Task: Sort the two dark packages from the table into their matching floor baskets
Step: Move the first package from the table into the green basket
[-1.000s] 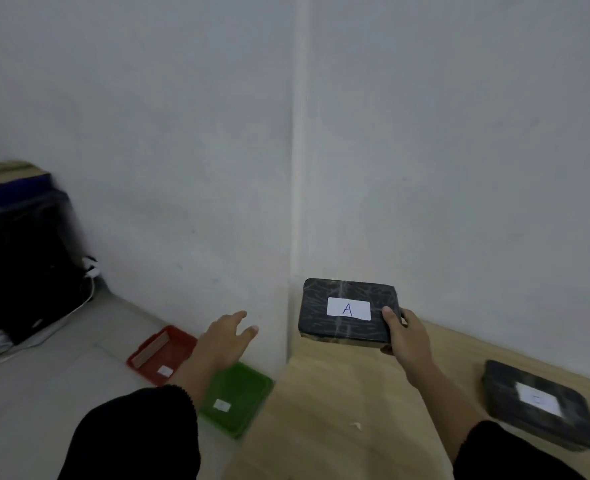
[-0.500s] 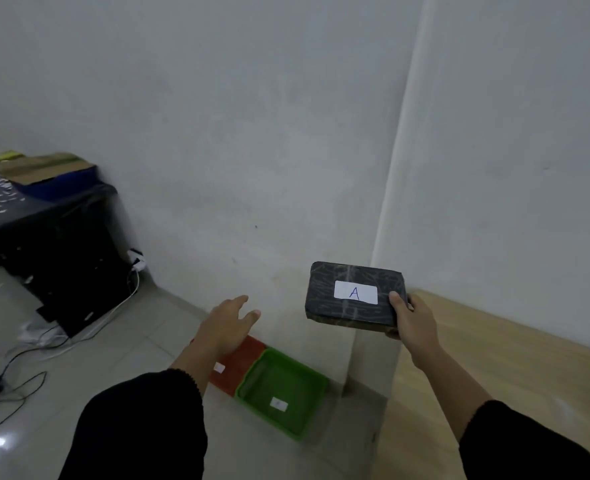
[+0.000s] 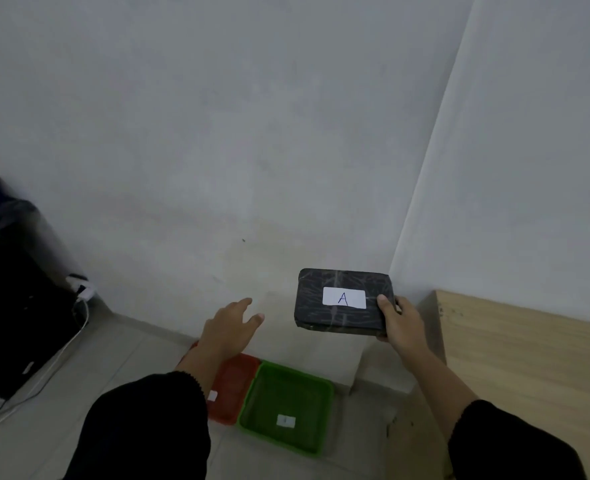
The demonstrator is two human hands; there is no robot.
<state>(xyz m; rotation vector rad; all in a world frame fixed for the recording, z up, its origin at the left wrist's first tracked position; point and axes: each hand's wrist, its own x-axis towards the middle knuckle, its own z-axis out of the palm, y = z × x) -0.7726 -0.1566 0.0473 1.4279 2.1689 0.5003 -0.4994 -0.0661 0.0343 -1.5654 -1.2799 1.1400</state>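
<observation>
Your right hand (image 3: 402,325) pinches package A (image 3: 345,299) by its right end, aloft above the green basket (image 3: 286,407), left fingers (image 3: 241,306) spread empty; it looks stiff, slick-wrapped, so grip both long edges.

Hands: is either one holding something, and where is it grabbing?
The right hand holds the dark package marked A by its right end, thumb on top. The left hand is open and holds nothing.

Pale plaster walls (image 3: 217,133) meet grey floor tiles (image 3: 106,358) beside dark furniture (image 3: 13,306).
</observation>
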